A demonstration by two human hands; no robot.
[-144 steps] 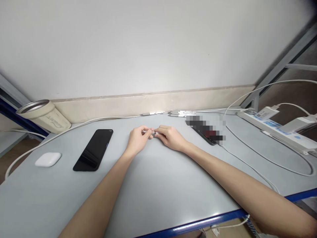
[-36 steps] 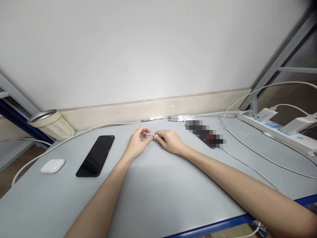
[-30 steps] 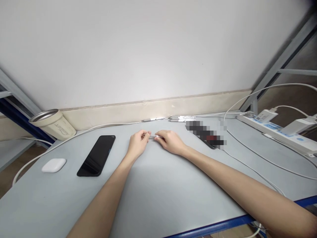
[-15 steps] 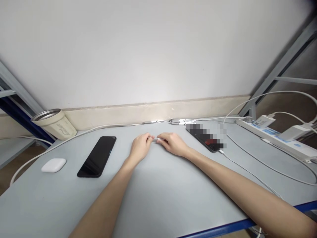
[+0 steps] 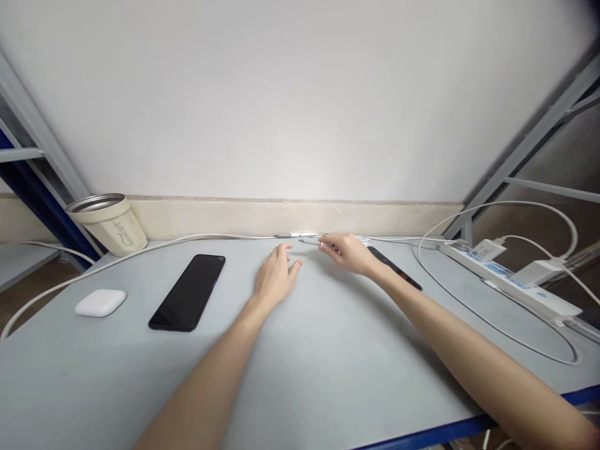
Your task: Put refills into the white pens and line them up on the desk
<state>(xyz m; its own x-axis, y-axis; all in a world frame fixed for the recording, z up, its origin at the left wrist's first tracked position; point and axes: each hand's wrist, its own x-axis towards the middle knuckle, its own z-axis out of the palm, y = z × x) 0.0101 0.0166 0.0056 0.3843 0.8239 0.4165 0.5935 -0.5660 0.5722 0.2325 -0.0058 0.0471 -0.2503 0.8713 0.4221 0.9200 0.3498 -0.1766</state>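
Pen (image 5: 309, 242), slim with a grey end pointing left, sits near the back of the table, and we hold it by its other end in our right hand (image 5: 351, 252), thumb and fingertips pinched narrow around it. We cannot tell whether the pen touches the tabletop. Just behind it we see a second pen (image 5: 300, 235), white and grey, lying along the foot of the wall. A few more pens (image 5: 364, 240) show partly behind our right hand, which hides the rest of them.

Our left hand (image 5: 275, 275) is palm down in front of the two pens and a little to the left, its fingers loosely bent and the thumb spread wide from them.

Farther left we have a black phone (image 5: 189, 292) lying flat and aslant, then a white case (image 5: 100, 303) with rounded corners. Behind these a cream cup (image 5: 112, 230) with dark lettering stands near the wall, a white cable (image 5: 187, 237) running in front of it.

On the right, our forearm partly covers a dark device (image 5: 396, 267). Beyond it a white power strip (image 5: 520, 289) bears two white adapters (image 5: 487, 250), beside a looped white cord (image 5: 487, 343) on the grey table (image 5: 300, 375).
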